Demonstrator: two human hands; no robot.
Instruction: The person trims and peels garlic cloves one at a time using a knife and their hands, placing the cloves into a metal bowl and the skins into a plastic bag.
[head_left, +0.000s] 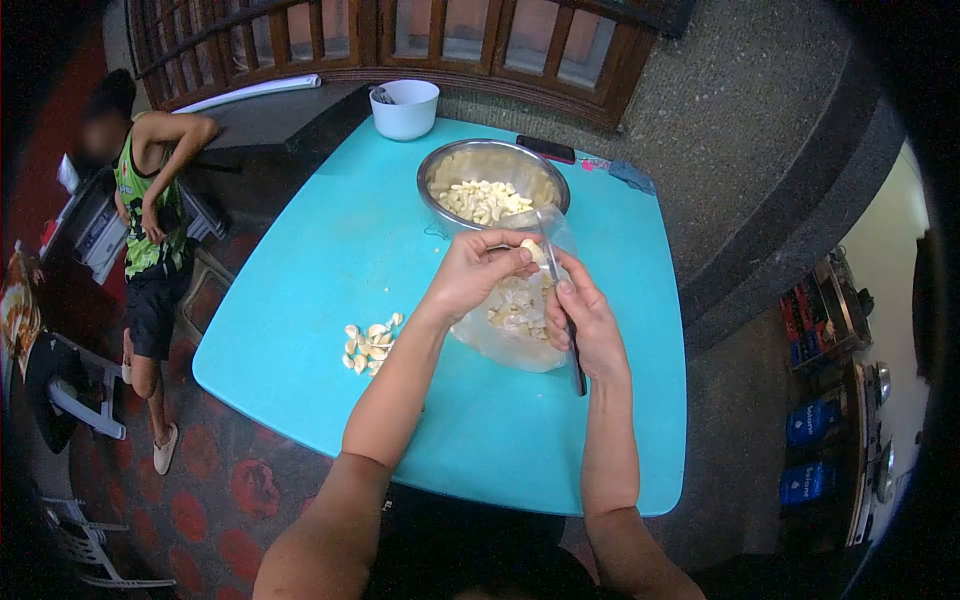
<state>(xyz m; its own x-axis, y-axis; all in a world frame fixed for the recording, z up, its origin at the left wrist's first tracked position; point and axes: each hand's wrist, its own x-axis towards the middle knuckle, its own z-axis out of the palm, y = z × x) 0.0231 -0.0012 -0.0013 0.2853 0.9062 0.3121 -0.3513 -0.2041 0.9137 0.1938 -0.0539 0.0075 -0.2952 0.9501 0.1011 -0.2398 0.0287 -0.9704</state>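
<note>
My left hand (480, 268) pinches a pale garlic clove (534, 250) between thumb and fingers. In my right hand (588, 318) is a knife (574, 352) with a dark handle, its blade upright against the clove. Below both hands lies a clear plastic bag (520, 345) with whitish peelings in it. Just beyond stands a steel bowl (436, 205) holding many peeled cloves (484, 200). Left of my left forearm, a small pile of unpeeled garlic cloves (366, 346) rests on the turquoise table (300, 300).
A white bowl (406, 112) with a dark utensil stands at the table's far edge. A dark phone-like object (546, 149) and a bluish cloth (632, 177) lie at the far right. A person (155, 210) in a green top stands to the left. A stone wall (730, 130) borders the right.
</note>
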